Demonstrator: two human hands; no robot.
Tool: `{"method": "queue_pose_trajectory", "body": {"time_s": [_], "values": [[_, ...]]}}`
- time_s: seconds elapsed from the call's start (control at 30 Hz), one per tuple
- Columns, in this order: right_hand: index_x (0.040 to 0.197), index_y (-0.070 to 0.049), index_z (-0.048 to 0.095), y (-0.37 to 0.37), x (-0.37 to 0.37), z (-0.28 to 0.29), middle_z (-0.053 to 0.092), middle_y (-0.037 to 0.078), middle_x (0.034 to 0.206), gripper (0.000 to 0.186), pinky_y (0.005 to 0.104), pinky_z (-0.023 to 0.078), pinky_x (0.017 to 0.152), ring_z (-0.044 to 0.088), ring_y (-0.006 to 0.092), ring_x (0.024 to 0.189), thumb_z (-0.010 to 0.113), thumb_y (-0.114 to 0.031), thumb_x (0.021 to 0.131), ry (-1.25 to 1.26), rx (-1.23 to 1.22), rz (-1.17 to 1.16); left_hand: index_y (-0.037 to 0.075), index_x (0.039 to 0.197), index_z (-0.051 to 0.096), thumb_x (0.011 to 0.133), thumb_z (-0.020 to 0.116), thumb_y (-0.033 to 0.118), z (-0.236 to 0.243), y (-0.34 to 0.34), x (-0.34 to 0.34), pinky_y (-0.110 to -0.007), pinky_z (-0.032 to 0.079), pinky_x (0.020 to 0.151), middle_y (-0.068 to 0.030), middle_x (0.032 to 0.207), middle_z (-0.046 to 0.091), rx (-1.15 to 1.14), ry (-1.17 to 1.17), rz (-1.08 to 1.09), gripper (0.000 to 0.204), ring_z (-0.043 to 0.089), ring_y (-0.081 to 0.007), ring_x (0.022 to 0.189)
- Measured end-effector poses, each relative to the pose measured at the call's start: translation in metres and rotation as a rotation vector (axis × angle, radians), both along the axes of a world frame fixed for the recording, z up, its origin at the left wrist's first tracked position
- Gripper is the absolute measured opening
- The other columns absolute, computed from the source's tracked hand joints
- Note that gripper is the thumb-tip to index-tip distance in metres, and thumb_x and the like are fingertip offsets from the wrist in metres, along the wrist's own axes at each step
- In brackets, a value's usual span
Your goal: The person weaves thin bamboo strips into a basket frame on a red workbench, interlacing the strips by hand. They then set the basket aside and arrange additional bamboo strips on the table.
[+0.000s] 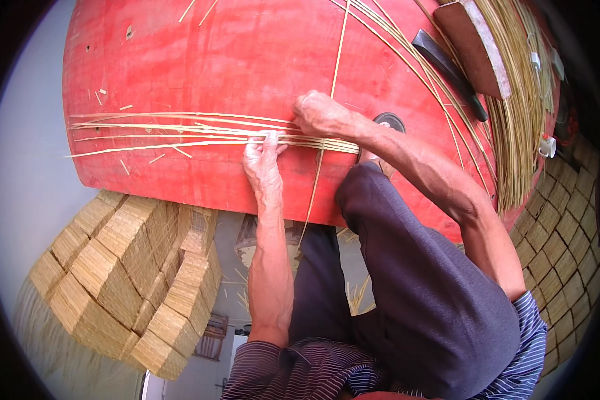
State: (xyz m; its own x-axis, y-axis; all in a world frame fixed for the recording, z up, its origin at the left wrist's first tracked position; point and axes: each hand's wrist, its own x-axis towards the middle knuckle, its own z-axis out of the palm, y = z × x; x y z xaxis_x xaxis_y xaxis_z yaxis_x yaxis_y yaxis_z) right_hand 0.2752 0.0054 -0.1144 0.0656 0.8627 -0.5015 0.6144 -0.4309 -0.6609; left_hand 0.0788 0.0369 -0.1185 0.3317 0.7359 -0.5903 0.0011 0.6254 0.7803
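Note:
My left hand [265,159] pinches several thin straw-coloured bamboo strips [173,127] that fan out leftward over a red board [213,60]. To its right, my right hand [319,115] is closed, its fingers curled down just above the strips' right part. What it grips, if anything, is hidden. One long single strip [340,50] crosses the others and runs under my right hand, past the board's near edge. The strips' right ends reach my shoe [389,122], which rests on the board, partly behind my right forearm.
At right lie a large bundle of long strips [517,133], a dark-bladed knife [450,75], a brown block [470,47] and a white cup [547,146]. Stacked straw-coloured bundles [123,273] stand lower left; more bundles [560,227] stand at right. Short offcuts [157,159] dot the board.

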Motion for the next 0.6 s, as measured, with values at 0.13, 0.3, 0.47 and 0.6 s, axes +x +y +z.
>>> {"method": "queue_pose_trajectory", "body": {"time_s": [0.13, 0.3, 0.47, 0.6], "values": [[0.093, 0.005, 0.068, 0.009, -0.007, 0.015, 0.068, 0.030, 0.092, 0.025, 0.0532, 0.055, 0.077, 0.067, 0.0458, 0.092, 0.059, -0.009, 0.074, 0.000, -0.139, 0.011, -0.001, 0.120, 0.058, 0.093, 0.067, 0.010, 0.006, 0.008, 0.001, -0.039, 0.054, 0.090, -0.0132, 0.106, 0.068, 0.110, 0.024, -0.137, 0.030, 0.067, -0.0229, 0.103], [0.079, 0.001, 0.069, -0.002, -0.006, -0.022, 0.068, 0.026, 0.081, 0.034, 0.0507, 0.056, 0.069, 0.068, 0.0417, 0.081, 0.065, -0.033, 0.080, -0.023, -0.015, 0.000, -0.006, 0.129, 0.052, 0.094, 0.065, 0.012, 0.013, 0.013, 0.008, -0.042, 0.051, 0.097, -0.0167, 0.123, 0.061, -0.106, -0.105, -0.014, 0.042, 0.064, -0.0289, 0.111], [0.088, 0.004, 0.064, 0.000, -0.004, 0.001, 0.068, 0.027, 0.086, 0.019, 0.0530, 0.055, 0.073, 0.068, 0.0434, 0.086, 0.058, -0.008, 0.074, -0.065, -0.038, -0.022, -0.013, 0.134, 0.041, 0.091, 0.068, 0.012, 0.019, 0.017, 0.022, -0.048, 0.049, 0.100, -0.0217, 0.120, 0.059, -0.164, 0.055, 0.064, 0.056, 0.062, -0.0352, 0.112], [0.084, 0.002, 0.061, -0.006, 0.032, 0.004, 0.066, 0.025, 0.081, 0.013, 0.0533, 0.054, 0.068, 0.066, 0.0421, 0.080, 0.057, -0.007, 0.075, -0.184, 0.271, -0.216, -0.008, 0.130, 0.044, 0.091, 0.070, 0.015, 0.011, 0.029, 0.007, -0.051, 0.045, 0.102, -0.0240, 0.124, 0.058, -0.348, -0.073, 0.143, 0.052, 0.061, -0.0364, 0.115]]}}
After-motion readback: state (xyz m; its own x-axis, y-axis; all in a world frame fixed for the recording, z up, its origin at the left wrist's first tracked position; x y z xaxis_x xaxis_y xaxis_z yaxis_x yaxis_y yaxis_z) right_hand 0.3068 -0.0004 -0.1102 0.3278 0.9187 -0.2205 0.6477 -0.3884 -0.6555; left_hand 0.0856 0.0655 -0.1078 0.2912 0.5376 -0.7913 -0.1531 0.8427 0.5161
